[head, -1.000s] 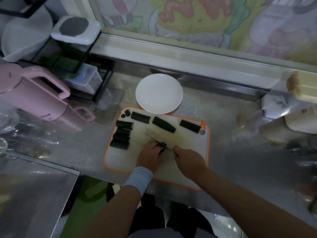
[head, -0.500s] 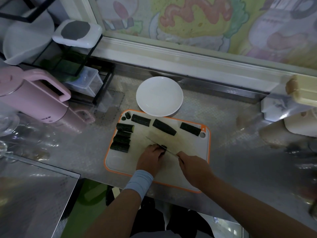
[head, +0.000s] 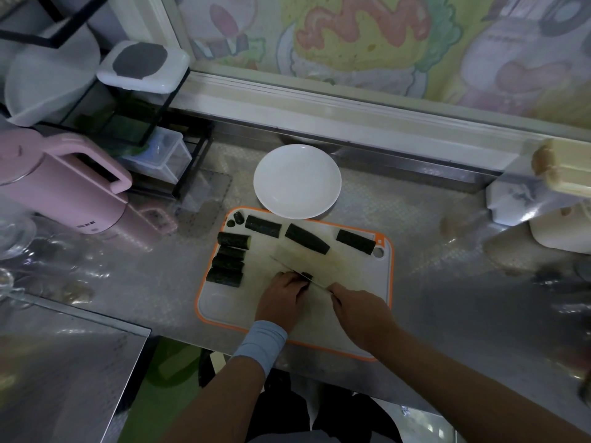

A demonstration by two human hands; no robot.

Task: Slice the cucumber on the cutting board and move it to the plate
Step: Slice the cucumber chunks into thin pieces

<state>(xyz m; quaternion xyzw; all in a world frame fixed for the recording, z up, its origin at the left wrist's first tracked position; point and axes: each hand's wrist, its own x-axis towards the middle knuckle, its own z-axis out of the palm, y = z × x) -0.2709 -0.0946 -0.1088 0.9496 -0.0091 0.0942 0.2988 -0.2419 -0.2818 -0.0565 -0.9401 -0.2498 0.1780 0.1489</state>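
A white cutting board with an orange rim (head: 385, 282) lies on the steel counter. Several dark green cucumber pieces rest on it: a column at the left (head: 228, 259) and three along the far edge (head: 307, 238). My left hand (head: 283, 297) holds down a small cucumber piece (head: 306, 277) that is mostly hidden under the fingers. My right hand (head: 359, 310) grips a knife (head: 287, 266) whose blade lies across that piece. An empty white plate (head: 297, 181) sits just beyond the board.
A pink kettle (head: 60, 187) stands at the left beside a black wire rack (head: 128, 100) holding plastic containers. Glassware (head: 16, 231) sits at the far left. White and beige appliances (head: 556, 199) occupy the right. A raised steel ledge runs behind the plate.
Both hands stay at the same spot on the board over the small piece; the knife blade has shifted only slightly. The view has drifted a little.
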